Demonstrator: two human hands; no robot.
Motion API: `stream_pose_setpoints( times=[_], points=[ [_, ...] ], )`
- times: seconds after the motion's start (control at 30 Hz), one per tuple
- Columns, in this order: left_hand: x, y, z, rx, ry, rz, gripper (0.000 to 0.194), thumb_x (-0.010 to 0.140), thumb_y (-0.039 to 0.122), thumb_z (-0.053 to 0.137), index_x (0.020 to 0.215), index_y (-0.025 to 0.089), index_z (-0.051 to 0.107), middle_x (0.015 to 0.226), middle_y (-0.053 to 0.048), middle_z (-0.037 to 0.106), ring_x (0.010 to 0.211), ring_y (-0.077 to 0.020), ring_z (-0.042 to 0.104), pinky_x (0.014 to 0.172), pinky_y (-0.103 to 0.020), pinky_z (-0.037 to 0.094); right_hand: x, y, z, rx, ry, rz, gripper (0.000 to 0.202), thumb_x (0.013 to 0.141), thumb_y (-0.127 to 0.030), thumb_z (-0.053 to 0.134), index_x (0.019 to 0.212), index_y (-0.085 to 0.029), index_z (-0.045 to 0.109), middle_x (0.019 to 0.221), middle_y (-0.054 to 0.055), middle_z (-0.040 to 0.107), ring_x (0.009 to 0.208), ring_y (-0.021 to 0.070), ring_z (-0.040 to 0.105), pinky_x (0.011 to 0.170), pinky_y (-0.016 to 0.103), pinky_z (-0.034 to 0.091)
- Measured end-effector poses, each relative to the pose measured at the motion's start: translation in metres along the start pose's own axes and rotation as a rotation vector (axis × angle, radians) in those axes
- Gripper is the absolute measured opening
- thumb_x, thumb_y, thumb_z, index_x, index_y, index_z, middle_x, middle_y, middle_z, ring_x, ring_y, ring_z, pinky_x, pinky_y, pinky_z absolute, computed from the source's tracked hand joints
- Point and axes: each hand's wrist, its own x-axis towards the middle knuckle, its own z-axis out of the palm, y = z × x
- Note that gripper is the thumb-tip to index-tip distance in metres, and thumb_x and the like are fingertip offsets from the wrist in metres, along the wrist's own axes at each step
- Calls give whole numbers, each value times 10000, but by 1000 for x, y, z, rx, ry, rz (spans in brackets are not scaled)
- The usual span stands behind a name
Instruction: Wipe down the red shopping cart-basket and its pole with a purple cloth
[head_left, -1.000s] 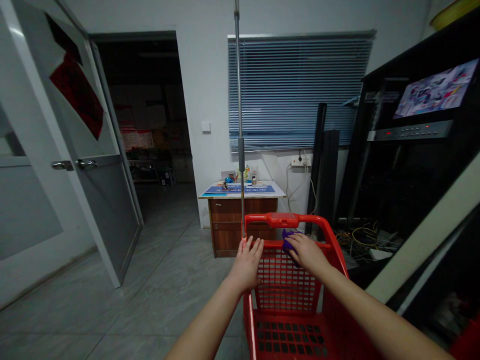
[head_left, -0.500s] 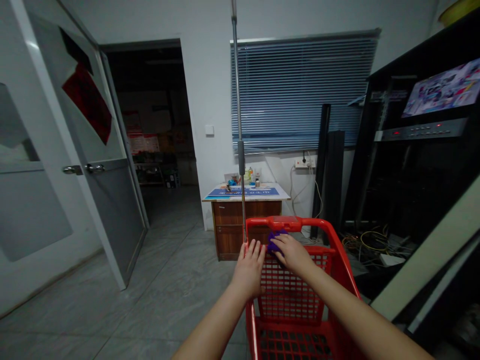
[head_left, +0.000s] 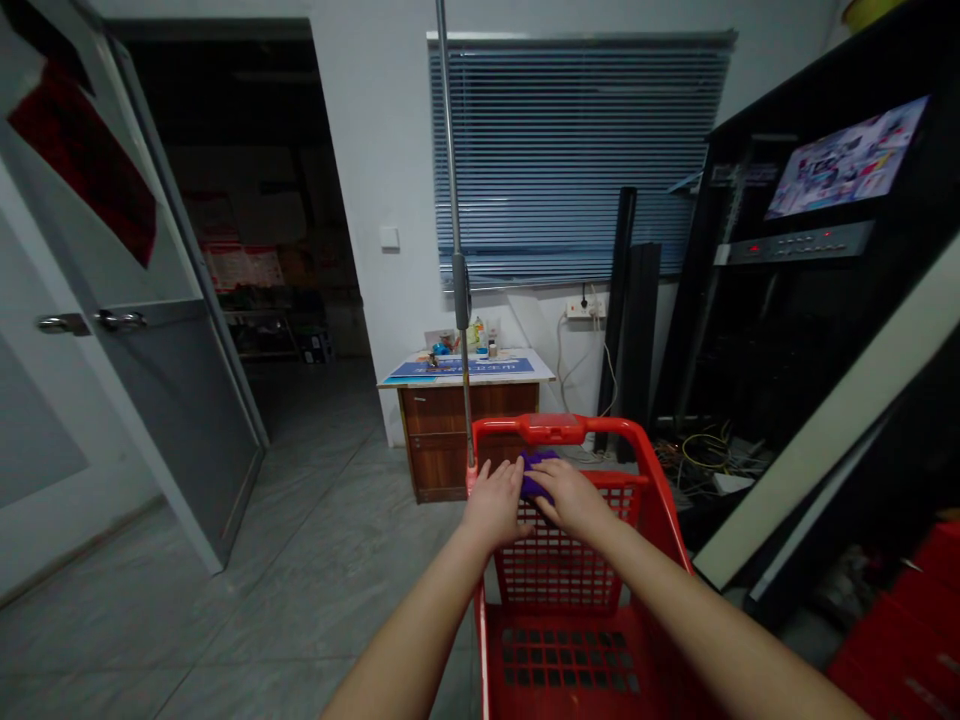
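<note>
A red plastic shopping cart [head_left: 555,690] stands in front of me, its handle bar [head_left: 562,428] at the far end and a grid panel below it. My right hand [head_left: 574,497] holds a bunched purple cloth [head_left: 534,480] near the top of the grid panel. Just left of it, my left hand [head_left: 496,508] rests with spread fingers on the cart's left rim, its fingertips beside the cloth. A tall metal pole [head_left: 455,190] rises from the rim beyond my left hand.
A wooden cabinet [head_left: 469,440] bearing a blue-and-white board and small bottles stands beyond the cart. At left is an open door [head_left: 172,400]. At right are a black rack [head_left: 810,310], a leaning pale board [head_left: 832,420], loose cables and red boxes [head_left: 900,620].
The view has swung right and slightly down, shifting the scene leftward. My hands have drawn closer together, and my left fingertips are now beside the purple cloth.
</note>
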Motion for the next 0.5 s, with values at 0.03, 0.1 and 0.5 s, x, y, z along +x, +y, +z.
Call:
stream_pose_setpoints(
  times=[0.03,0.1,0.5],
  points=[
    [-3,2,-2,-6,1,3,1116,677,486,758,1533,112,147,1520,-181,383,1425,-299,325,1200,-489,120,-3,-2,-1,6,3,-1,412,816,-178,585,1227,-162,625,1239,122,637,1169,262,543,1054,466,417],
    [-11,7,-8,-15,2,10,1110,676,497,758,1526,100,166,1504,-190,405,1417,-297,340,1197,-494,132,-9,-8,-3,16,10,-4,421,806,-166,596,1226,-156,623,1244,123,636,1178,263,539,1054,465,418],
    [-46,22,-25,-40,43,2,923,702,605,695,1431,128,391,1442,-181,489,1364,-321,415,1185,-515,174,35,-30,-52,-32,110,-9,350,929,-258,512,1261,-177,588,1297,112,599,1232,243,497,1071,429,386]
  ],
)
